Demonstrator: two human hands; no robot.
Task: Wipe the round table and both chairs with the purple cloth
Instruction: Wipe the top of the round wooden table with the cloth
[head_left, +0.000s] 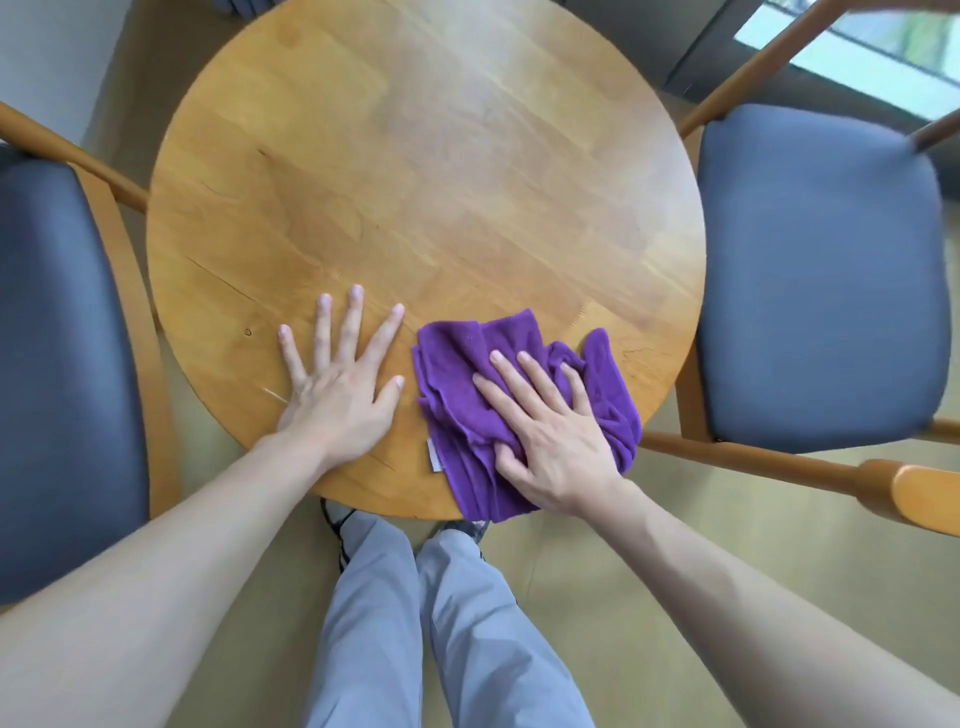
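At the far left stands a wooden-framed chair with a dark blue-grey padded seat (57, 364), drawn in close to the table's edge. Next to it is the round, honey-coloured wooden table (426, 171), its grain running in planks across the top. The person's left hand (340, 384) lies flat on the near part of the tabletop, palm down, fingers straight and spread, grasping nothing. Just beside it to the right, apart from the thumb by a narrow strip of wood, lies the crumpled purple microfibre cloth (457, 379), spread over the near rim of the table with its lower edge hanging slightly past it. The right hand (550, 436) presses down on the cloth with fingers mostly extended, the thumb tucked into a fold. Below the table show grey trouser legs (415, 623). At the far right is a second chair with the same dark padded seat (821, 270) and wooden frame.
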